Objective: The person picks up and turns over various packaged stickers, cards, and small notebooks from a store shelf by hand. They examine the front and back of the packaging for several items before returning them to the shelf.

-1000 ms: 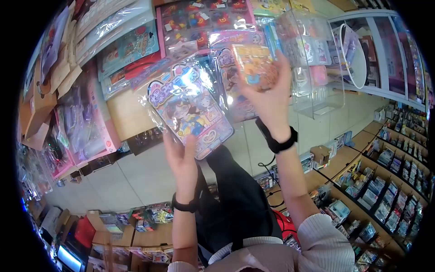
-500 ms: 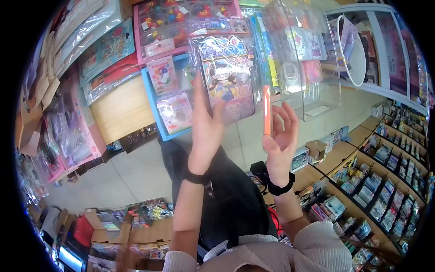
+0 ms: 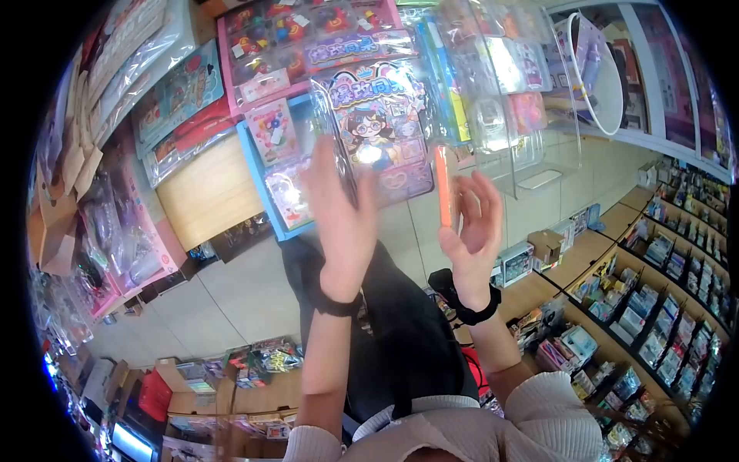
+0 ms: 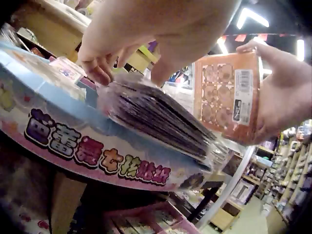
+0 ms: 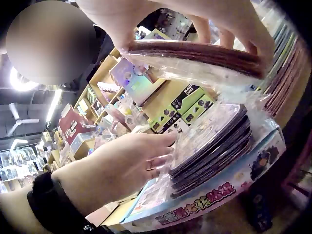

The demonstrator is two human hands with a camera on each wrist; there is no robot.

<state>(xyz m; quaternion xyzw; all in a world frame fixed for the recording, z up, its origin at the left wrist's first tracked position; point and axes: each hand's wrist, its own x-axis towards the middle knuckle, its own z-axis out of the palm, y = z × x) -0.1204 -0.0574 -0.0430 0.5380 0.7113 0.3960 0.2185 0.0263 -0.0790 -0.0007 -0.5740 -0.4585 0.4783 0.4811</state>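
A thick stack of plastic-wrapped sticker packs (image 3: pixel 381 127), with a cartoon girl on top, lies on a light-blue display box (image 4: pixel 102 131). My left hand (image 3: pixel 342 215) is at its left edge, fingers extended along the side and the thumb near the top corner. Seen from the right wrist, those fingertips (image 5: pixel 158 165) are right at the stack's edge. To the right, my right hand (image 3: pixel 476 223) grips an orange plastic-wrapped pack (image 3: pixel 443 185) on edge between thumb and fingers. Its barcode label (image 4: pixel 243 95) faces the left wrist camera.
A clear plastic bin (image 3: pixel 539 181) stands right of the stack. Pink trays of small toys (image 3: pixel 289 31) lie behind, with bagged goods (image 3: pixel 181 85) to the left. Wooden shelves of small boxes (image 3: pixel 654 308) line the right side.
My left hand has set the girl-printed pack onto the stack and moved to the stack's left edge. My right hand has drawn the orange pack nearer and turned it on edge.
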